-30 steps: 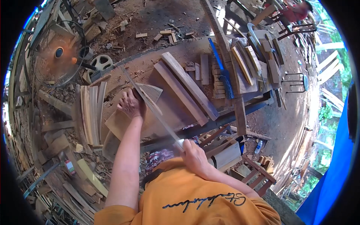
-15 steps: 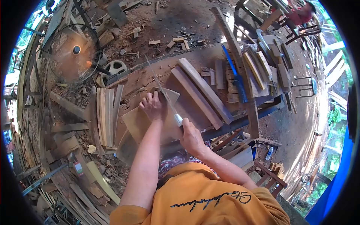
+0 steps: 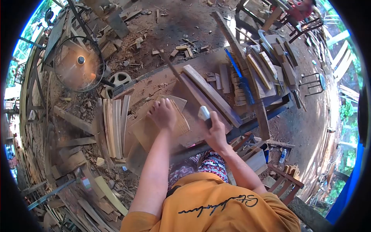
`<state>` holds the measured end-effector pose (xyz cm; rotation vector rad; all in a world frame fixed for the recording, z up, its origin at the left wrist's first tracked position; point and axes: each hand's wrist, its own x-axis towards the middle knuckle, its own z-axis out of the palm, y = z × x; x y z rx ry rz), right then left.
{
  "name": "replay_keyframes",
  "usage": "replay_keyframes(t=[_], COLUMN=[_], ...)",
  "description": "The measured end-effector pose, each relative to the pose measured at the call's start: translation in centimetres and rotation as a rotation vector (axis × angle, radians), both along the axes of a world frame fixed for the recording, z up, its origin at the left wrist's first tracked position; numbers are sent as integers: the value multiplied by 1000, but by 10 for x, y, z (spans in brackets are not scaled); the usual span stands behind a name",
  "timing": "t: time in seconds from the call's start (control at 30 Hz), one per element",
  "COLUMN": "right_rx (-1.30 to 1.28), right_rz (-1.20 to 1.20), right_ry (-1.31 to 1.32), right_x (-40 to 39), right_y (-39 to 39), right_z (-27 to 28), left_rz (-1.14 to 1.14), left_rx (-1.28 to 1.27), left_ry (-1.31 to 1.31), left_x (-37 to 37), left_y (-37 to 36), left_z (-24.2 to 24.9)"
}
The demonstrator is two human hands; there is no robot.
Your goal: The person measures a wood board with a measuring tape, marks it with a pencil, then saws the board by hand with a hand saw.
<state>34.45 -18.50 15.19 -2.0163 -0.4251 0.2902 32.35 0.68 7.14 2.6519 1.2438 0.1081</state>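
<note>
My left hand (image 3: pixel 162 113) lies with its fingers apart on a flat wooden board (image 3: pixel 145 131) on the workbench (image 3: pixel 185 137). A narrow strip of wood (image 3: pixel 181 120) lies along the board's right side, beside that hand. My right hand (image 3: pixel 215 131) is wrapped round the dark and white handle of a hand saw (image 3: pixel 203 113). The saw's thin blade points up and left, above the bench and clear of the board. Two long wooden beams (image 3: pixel 211 94) lie to the right of the board.
A fan (image 3: pixel 80 60) stands at the upper left. Upright wooden slats (image 3: pixel 112 127) are left of the board. A blue saw (image 3: pixel 239 73) and stacked wood (image 3: pixel 266 69) lie at the right. One person (image 3: pixel 301 11) sits at the upper right.
The saw and my right hand have moved right, away from the board. My left hand has shifted slightly right and down. A narrow strip now shows separately at the board's edge.
</note>
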Motion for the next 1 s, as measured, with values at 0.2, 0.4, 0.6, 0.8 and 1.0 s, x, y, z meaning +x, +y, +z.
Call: replay_keyframes(t=[0.2, 0.4, 0.6, 0.8, 1.0], right_rx=[-184, -493, -539, -597, -861], right_rz=[-50, 1, 129, 50, -197], right_ry=[-391, -496, -588, -518, -495], right_x=[21, 55, 63, 75, 134], right_y=[-76, -128, -151, -153, -153], right_z=[-47, -114, -158, -130, -117], left_rz=[12, 10, 2, 37, 24], left_rx=[42, 92, 22, 85, 125], left_ry=[-92, -165, -89, -167, -142], left_x=[0, -2, -4, -5, -7], left_y=[-1, -1, 0, -1, -3], left_z=[-1, -28, -2, -5, -10])
